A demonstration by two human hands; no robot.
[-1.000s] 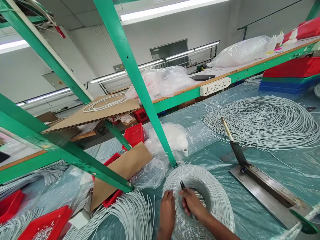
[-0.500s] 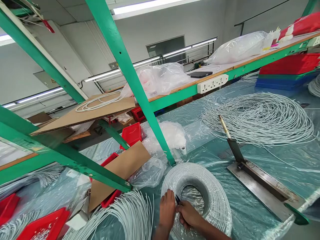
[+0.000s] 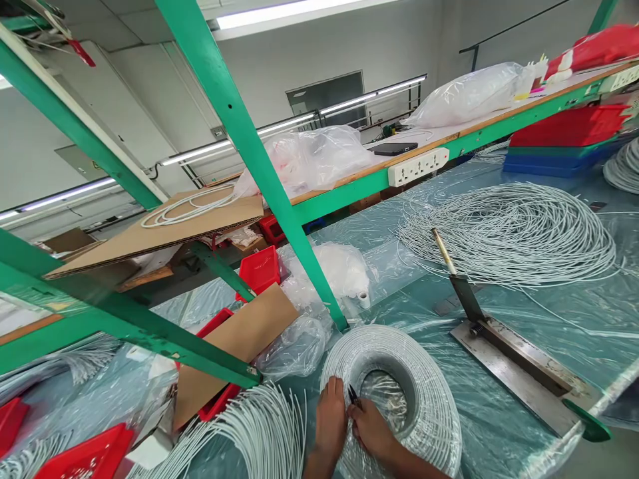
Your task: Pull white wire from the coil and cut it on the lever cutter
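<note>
A tight coil of white cable (image 3: 424,386) lies on the plastic-covered bench in front of me. My left hand (image 3: 331,418) rests on the coil's left side with its fingers curled over the strands. My right hand (image 3: 368,429) is closed round a small dark-tipped cutter (image 3: 353,395), whose jaws point up at the coil's inner left rim, right beside my left fingers. Both hands touch each other at the coil.
A lever-arm cutter on a steel base (image 3: 514,362) lies to the right. A large loose coil of white cable (image 3: 509,233) is behind it. Cut cable lengths (image 3: 249,432), red bins (image 3: 259,269), cardboard (image 3: 234,346) and green rack posts (image 3: 259,179) crowd the left.
My right hand with the cutter has moved from the coil's centre hole leftward to its inner left rim, meeting my left hand. The view has shifted slightly right.
</note>
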